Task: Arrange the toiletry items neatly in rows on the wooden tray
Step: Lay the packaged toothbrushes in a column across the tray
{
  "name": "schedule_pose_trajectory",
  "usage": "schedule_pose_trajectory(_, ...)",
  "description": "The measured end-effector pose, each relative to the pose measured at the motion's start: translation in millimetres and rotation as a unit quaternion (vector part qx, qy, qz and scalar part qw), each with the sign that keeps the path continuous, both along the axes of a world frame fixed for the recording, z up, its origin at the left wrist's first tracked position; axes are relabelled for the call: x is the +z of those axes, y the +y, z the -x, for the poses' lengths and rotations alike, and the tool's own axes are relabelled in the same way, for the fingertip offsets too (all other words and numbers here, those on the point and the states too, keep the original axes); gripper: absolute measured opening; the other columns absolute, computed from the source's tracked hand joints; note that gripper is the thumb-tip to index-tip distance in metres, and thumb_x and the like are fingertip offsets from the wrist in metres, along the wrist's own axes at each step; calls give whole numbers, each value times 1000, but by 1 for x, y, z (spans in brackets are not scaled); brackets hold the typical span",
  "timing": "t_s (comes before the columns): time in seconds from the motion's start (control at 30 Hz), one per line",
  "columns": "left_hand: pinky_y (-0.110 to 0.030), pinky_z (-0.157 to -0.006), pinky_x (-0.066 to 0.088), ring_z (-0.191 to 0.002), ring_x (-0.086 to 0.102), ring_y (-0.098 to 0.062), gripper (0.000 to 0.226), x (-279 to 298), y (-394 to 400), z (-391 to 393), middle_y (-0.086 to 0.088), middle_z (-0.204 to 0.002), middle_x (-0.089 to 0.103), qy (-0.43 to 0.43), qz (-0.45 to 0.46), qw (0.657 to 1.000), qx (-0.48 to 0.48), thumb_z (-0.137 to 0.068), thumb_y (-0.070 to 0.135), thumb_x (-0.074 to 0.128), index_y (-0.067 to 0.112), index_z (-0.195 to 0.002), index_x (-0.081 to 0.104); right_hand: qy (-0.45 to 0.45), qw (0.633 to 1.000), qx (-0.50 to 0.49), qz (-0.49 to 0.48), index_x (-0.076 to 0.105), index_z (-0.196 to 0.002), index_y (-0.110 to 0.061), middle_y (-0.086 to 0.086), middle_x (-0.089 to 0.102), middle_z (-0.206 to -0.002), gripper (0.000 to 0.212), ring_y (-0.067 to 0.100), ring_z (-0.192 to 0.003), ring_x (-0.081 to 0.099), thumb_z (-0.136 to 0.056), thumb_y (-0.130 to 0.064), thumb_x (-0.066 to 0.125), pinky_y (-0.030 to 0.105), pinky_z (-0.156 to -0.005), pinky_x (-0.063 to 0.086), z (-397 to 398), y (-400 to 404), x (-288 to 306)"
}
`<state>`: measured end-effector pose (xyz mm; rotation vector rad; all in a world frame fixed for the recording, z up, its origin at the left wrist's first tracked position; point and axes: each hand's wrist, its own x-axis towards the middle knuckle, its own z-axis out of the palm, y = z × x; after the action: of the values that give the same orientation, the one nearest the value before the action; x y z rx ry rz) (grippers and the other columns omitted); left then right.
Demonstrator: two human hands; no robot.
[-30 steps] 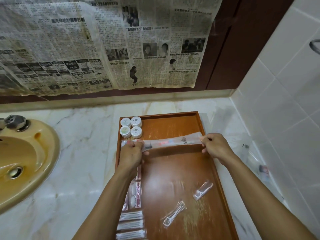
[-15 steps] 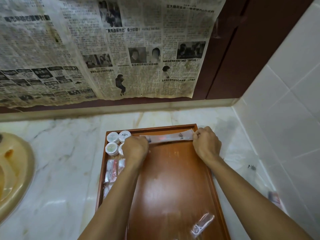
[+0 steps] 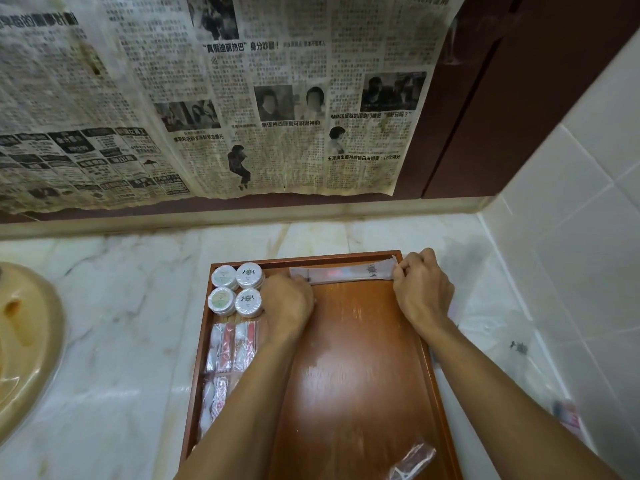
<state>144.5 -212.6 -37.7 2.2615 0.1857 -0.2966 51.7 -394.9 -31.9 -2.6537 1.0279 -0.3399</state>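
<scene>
While each hand (image 3: 289, 303) (image 3: 420, 292) pinches one end of the long sachet (image 3: 346, 273), lay it flat, parallel to the wooden tray's (image 3: 446, 410) 12 o'clock rim.

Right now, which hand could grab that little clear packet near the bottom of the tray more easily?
Probably the right hand. The clear packet lies on the tray's right side, under the right forearm; the left hand would have to cross over.
</scene>
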Motion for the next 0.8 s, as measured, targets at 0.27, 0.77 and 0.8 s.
schedule_pose_trajectory(0.27,-38,-81,55,-74,71,-29,38,-8,-1,-3,-16,-71,72,-24,-8,1000,1,-93,30,46,2,-93,72,-12,1000,-3,-5,61,-85,-10,6,52,-96,15,24,-71,56,-91,-24,60,37,-58,52,-3,-2,-4)
schedule_pose_trajectory(0.77,-38,-81,53,-78,69,-28,35,-22,1,-8,-12,-72,72,-39,-24,999,-9,-96,35,45,9,-94,68,8,998,-31,-59,56,-107,-14,5,55,-106,24,26,-84,60,-97,-34,49,40,-70,52,-5,-1,0)
schedule_pose_trajectory(0.8,-37,-83,52,-81,68,-29,36,-23,2,-9,-13,-74,72,-37,-29,999,-11,-96,35,44,9,-96,69,8,998,-31,-55,56,-108,-13,5,56,-106,25,26,-84,61,-97,-34,49,40,-70,53,-5,-1,1)
